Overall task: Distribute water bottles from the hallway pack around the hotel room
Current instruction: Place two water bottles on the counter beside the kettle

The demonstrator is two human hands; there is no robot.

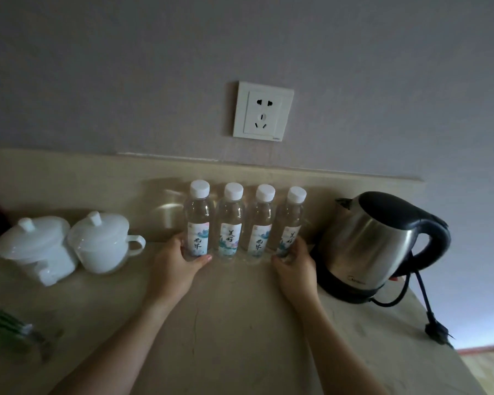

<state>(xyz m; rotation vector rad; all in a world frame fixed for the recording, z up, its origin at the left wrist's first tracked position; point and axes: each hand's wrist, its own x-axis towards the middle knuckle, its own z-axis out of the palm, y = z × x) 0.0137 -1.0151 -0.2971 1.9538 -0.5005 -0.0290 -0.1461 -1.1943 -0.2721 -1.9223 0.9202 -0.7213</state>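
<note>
Several clear water bottles with white caps and printed labels stand upright in a tight row on the beige counter (226,323), close to the back ledge. My left hand (177,263) wraps the base of the leftmost bottle (198,220). My right hand (294,266) holds the base of the rightmost bottle (291,220). Between them stand two more bottles (230,220), untouched by either hand.
Two white lidded ceramic cups (103,240) stand at the left. A steel electric kettle (374,243) on its black base sits right of the bottles, its cord and plug (437,334) trailing to the counter's right edge. A wall socket (263,111) is above. Green packets (9,329) lie front left.
</note>
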